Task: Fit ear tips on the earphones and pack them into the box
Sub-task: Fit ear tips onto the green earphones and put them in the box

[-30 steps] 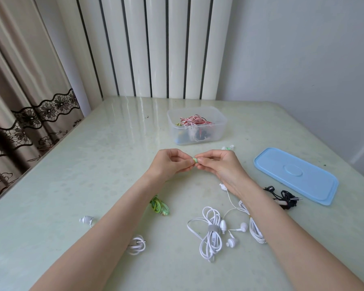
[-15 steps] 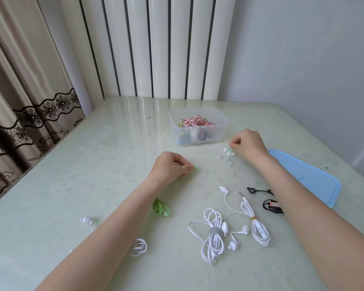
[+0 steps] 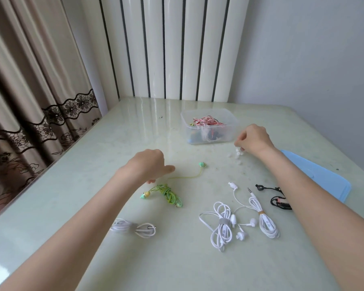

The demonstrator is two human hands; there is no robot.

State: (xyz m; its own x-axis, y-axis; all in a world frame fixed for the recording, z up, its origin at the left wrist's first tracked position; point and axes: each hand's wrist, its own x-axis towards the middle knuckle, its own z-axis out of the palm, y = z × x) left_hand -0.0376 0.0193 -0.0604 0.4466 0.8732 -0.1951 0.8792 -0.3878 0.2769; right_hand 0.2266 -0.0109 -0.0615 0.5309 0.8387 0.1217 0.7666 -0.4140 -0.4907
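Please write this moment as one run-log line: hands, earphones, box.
left hand: over green earphones, grip unclear | right hand: at ear tips | box: open | lid: on table

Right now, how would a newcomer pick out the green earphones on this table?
Start at the clear plastic box at the table's far middle, then come toward the camera to the left hand. The green earphones lie just beside it: the only green cable among white and black ones.

The left hand (image 3: 147,166) lets go of the green earbud (image 3: 202,164), which now lies at its three o'clock.
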